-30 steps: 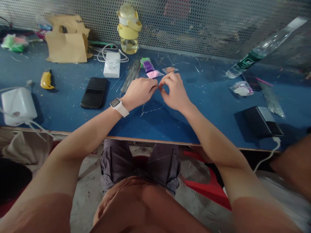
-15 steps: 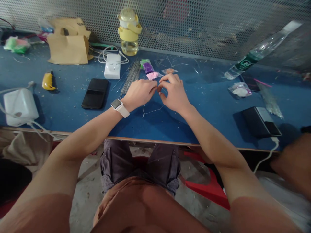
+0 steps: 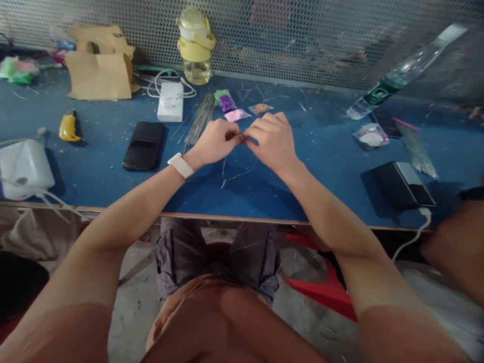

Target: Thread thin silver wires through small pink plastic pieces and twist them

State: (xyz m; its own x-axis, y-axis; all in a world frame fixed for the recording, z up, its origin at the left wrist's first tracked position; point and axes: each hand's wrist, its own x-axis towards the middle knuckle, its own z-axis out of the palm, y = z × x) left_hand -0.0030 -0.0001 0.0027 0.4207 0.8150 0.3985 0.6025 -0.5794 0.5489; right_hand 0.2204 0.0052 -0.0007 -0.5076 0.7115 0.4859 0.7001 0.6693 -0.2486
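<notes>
A thin pale wire point(image 3: 238, 176) hangs in a loop below my fingers, its twisted end low on the left. My left hand point(image 3: 217, 139) pinches the wire with thumb and forefinger. Fingertip to fingertip with it, my right hand point(image 3: 273, 138) is closed in a pinch on the same wire. The spot between the fingertips is too small to make out. Just beyond the hands lie a pink packet point(image 3: 237, 115), a purple packet point(image 3: 227, 103) and an orange packet point(image 3: 260, 108). A bundle of straight grey wires point(image 3: 201, 116) lies beside my left hand.
Left on the blue table point(image 3: 264, 201) are a black phone point(image 3: 143, 146), a white power adapter point(image 3: 171, 102) and a yellow cutter point(image 3: 69, 128). A yellow-lidded bottle point(image 3: 195, 48) stands behind. On the right are a leaning water bottle point(image 3: 393, 83) and a black box point(image 3: 404, 185). Another person sits at right.
My left wrist has turned, so the watch face no longer shows. The fingertips of both hands have come together, and my right fingers have closed in. The view has shifted slightly.
</notes>
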